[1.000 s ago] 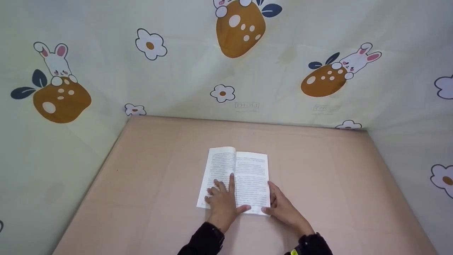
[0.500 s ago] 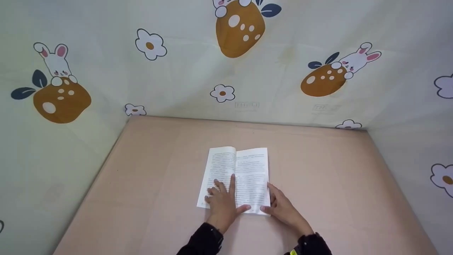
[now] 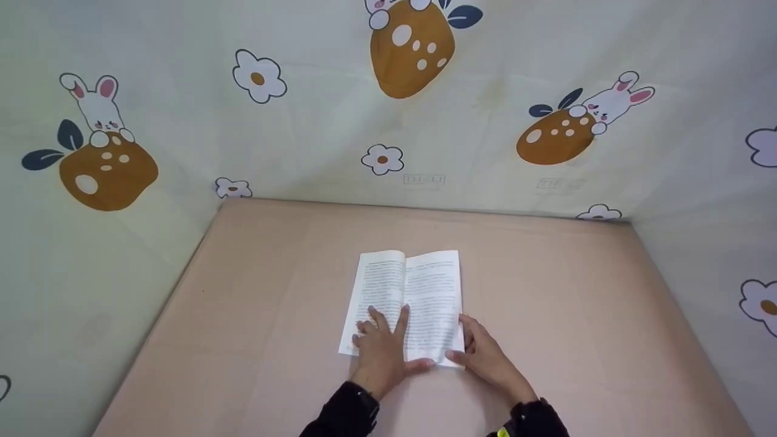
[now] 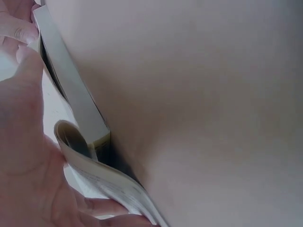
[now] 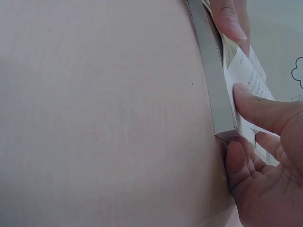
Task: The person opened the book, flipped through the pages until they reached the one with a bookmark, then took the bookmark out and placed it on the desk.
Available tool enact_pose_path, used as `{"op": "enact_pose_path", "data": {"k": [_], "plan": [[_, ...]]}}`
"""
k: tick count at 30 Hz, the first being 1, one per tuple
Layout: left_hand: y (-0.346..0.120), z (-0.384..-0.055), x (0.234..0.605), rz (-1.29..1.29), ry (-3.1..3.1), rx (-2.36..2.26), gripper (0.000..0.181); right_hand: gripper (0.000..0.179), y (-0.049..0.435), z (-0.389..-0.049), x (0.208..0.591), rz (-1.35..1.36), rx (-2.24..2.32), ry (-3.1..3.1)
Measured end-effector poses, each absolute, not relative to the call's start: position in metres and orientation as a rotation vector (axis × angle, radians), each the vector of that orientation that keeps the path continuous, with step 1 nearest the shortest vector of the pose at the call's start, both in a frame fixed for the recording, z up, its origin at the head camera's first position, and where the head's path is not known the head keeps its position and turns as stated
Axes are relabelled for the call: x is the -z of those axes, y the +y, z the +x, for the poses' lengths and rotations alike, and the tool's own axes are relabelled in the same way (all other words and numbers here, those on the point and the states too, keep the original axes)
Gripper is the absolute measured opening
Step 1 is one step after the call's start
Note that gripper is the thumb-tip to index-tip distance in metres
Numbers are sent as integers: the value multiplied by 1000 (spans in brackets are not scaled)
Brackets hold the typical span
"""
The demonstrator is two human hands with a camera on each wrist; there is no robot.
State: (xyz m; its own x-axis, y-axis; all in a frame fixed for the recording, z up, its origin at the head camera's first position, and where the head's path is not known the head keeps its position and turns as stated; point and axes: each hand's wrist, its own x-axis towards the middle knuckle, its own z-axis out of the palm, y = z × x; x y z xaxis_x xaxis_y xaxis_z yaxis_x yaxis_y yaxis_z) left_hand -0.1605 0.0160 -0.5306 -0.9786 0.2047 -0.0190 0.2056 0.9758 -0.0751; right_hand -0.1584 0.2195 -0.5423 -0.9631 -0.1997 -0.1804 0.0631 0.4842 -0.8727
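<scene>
An open paperback book [image 3: 432, 285] lies on the table with printed pages showing. My left hand [image 3: 381, 355] rests across the lower left page, fingers spread, with its index finger near the gutter and its thumb at the bottom edge of the right page. My right hand [image 3: 493, 367] holds the lower right edge of the book. In the right wrist view, the right thumb [image 5: 260, 109] presses the page while curled fingers sit around the corner of the thick page block [image 5: 213, 90]. The left wrist view shows the left-side pages [image 4: 102, 175] bowed upward beside the left palm [image 4: 26, 156].
The book lies on a pinkish-beige tabletop [image 3: 273, 273]. Pale cloth walls [image 3: 315, 121] printed with rabbits, orange fruit and flowers surround it at the back and both sides. Dark sleeves [image 3: 346, 409] cover both wrists.
The top of the right page has risen and its lower part now bends near the right thumb. My left index finger and thumb have drawn slightly toward me. My right thumb has slid slightly left.
</scene>
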Motion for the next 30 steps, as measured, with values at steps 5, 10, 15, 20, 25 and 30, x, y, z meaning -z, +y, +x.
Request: {"op": "enact_pose_path", "data": {"k": [5,10,15,20,25,30], "plan": [[10,-160,529,405,3134,21,109,82,219,-159,543,-97,1470,2486],[6,-160,527,438,3122,-53,107,81,219,-158,543,-104,1494,2477],[1,-162,523,487,3145,-106,101,80,219,-158,542,-102,1494,2474],[-3,-165,521,521,3143,-210,94,80,219,-158,542,-92,1480,2478],[-5,-166,525,524,3157,-231,91,78,217,-157,541,-94,1488,2474],[-6,-166,527,526,3172,-287,84,75,217,-158,541,-93,1512,2441]]}}
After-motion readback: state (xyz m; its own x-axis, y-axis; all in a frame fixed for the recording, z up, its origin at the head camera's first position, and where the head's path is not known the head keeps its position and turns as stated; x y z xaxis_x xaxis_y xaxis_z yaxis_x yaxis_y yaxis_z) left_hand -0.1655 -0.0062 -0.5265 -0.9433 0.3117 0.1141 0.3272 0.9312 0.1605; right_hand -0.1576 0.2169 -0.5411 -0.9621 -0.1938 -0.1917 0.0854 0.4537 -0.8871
